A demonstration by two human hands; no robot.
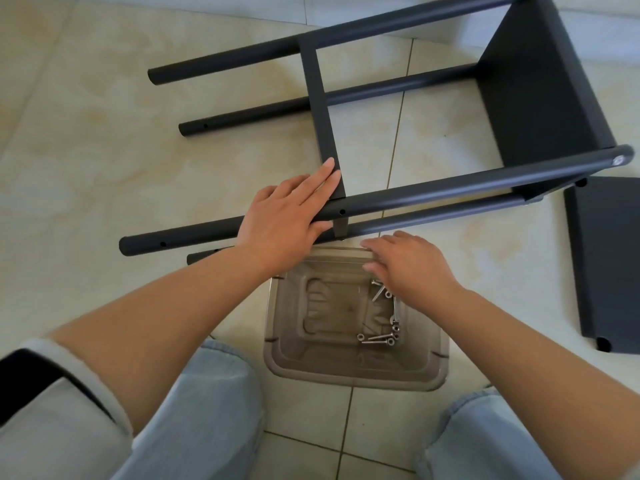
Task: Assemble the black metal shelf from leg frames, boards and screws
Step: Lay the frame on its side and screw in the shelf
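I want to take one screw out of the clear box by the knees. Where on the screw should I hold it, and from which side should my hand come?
Pinch the shaft of a screw near its middle, coming straight down from above: the screws lie flat on the floor of the clear box, whose walls block any sideways approach. The right hand already hovers over them, so use that one.

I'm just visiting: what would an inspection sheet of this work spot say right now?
Surface: pale tiled floor.
Job's things: part-built black shelf frame lying on its side; middle board between the legs; loose board at right; screws in a clear plastic tub.
Clutter: nothing seen.
Hands: left hand rests flat on leg and middle board; right hand over the tub, fingers relaxed, holding nothing visible.
Cables: nothing seen.
Surroundings: person's knees in light jeans.
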